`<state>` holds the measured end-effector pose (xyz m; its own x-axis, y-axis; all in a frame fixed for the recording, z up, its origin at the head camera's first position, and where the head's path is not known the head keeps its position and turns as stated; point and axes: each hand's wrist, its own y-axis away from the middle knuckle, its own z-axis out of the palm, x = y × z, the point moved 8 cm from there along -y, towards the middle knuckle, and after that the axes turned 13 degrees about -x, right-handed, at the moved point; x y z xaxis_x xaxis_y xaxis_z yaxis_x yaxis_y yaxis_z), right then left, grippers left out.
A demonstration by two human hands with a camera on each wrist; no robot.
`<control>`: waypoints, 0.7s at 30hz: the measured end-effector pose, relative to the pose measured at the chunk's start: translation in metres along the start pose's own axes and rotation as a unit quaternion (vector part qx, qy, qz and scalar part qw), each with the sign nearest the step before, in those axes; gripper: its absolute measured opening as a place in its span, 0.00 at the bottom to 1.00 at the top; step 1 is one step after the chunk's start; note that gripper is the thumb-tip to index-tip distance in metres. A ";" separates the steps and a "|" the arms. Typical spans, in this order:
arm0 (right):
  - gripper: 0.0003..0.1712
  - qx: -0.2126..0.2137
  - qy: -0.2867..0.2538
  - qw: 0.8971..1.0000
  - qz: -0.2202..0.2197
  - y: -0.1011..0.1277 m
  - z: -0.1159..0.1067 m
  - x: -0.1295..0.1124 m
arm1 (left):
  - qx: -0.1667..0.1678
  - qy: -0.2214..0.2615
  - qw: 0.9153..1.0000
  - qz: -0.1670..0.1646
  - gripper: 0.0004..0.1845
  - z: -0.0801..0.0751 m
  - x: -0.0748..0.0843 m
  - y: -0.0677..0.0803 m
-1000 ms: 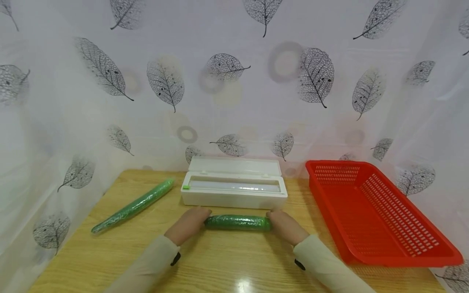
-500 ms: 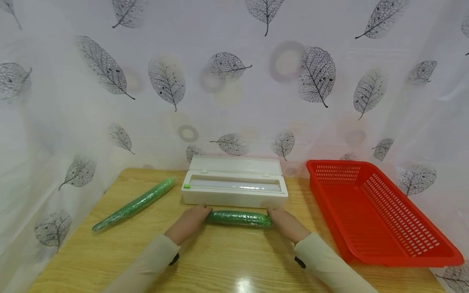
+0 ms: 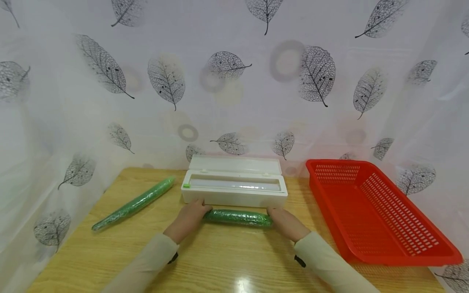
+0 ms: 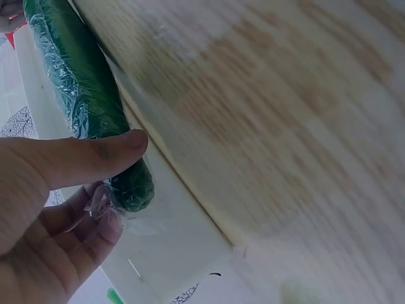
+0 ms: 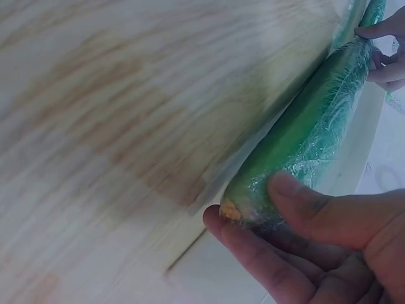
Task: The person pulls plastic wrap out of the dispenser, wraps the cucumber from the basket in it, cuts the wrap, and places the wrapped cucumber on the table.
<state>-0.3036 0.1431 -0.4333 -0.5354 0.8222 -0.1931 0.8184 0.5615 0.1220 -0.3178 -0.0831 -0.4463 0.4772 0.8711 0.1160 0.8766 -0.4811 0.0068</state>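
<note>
A cucumber (image 3: 238, 217) wrapped in clear film lies crosswise between my two hands, in front of the white box. My left hand (image 3: 188, 219) holds its left end; in the left wrist view the thumb lies across the cucumber (image 4: 82, 76) and the fingertips pinch loose film at the tip. At the other end, my right hand (image 3: 287, 224) grips with thumb and fingers around the tip, where a pale brownish end shows through the film in the right wrist view. The head view hides most fingertips.
A white cling film box (image 3: 234, 198) with its lid raised stands at the back, a roll inside and a green slider at left. Another wrapped cucumber (image 3: 135, 205) lies slanted at left. A red plastic basket (image 3: 331, 226) occupies the right side of the wooden table (image 3: 223, 260).
Both hands still hold the cucumber, which has shifted slightly away toward the box. The left fingers have changed position at their end. Box, basket and other cucumber stay put.
</note>
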 end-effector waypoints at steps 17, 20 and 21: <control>0.09 0.012 -0.005 1.000 -0.006 0.003 -0.004 -0.004 | -0.024 0.007 0.999 0.044 0.07 0.002 0.003 0.006; 0.10 0.022 0.018 0.999 -0.017 0.004 -0.003 -0.007 | -0.027 0.001 0.998 0.061 0.07 0.003 0.004 0.009; 0.13 0.030 0.026 0.999 -0.022 0.004 -0.003 -0.007 | -0.026 -0.003 0.997 0.069 0.07 0.002 0.005 0.010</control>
<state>-0.2972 0.1399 -0.4281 -0.5806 0.8010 -0.1458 0.8035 0.5927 0.0565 -0.3069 -0.0835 -0.4478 0.5928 0.7972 0.1141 0.7988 -0.6000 0.0426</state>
